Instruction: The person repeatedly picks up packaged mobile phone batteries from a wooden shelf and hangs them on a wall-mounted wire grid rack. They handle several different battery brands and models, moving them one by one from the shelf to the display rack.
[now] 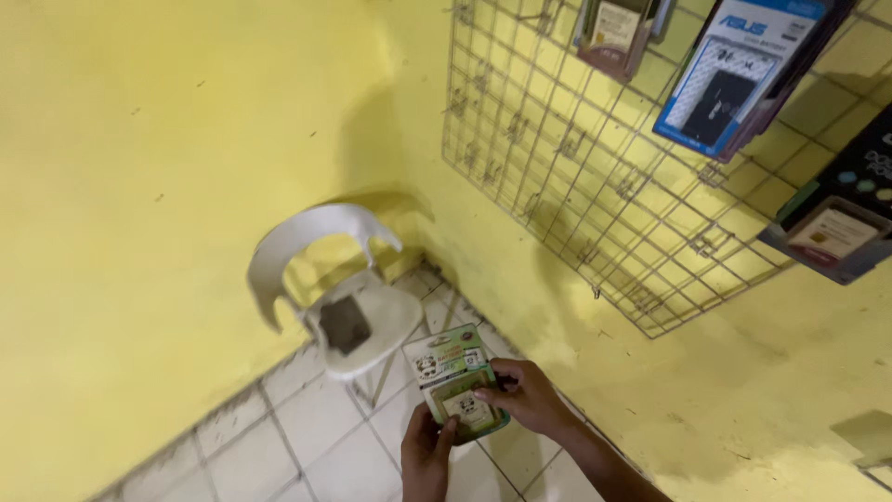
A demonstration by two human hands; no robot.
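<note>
Both of my hands hold a small green and white blister package (452, 375) low in the view, above the tiled floor. My left hand (426, 455) grips its lower edge from below, thumb on the front. At the package's right side, my right hand (528, 394) pinches it with fingers curled over the face. The package is tilted, its top pointing toward the chair.
A white plastic chair (327, 284) with a dark patch on its seat stands in the corner of the yellow walls. A wire grid rack (595, 177) hangs on the right wall with hooks and several packaged goods (734, 74) near the top. White floor tiles (307, 437) lie below.
</note>
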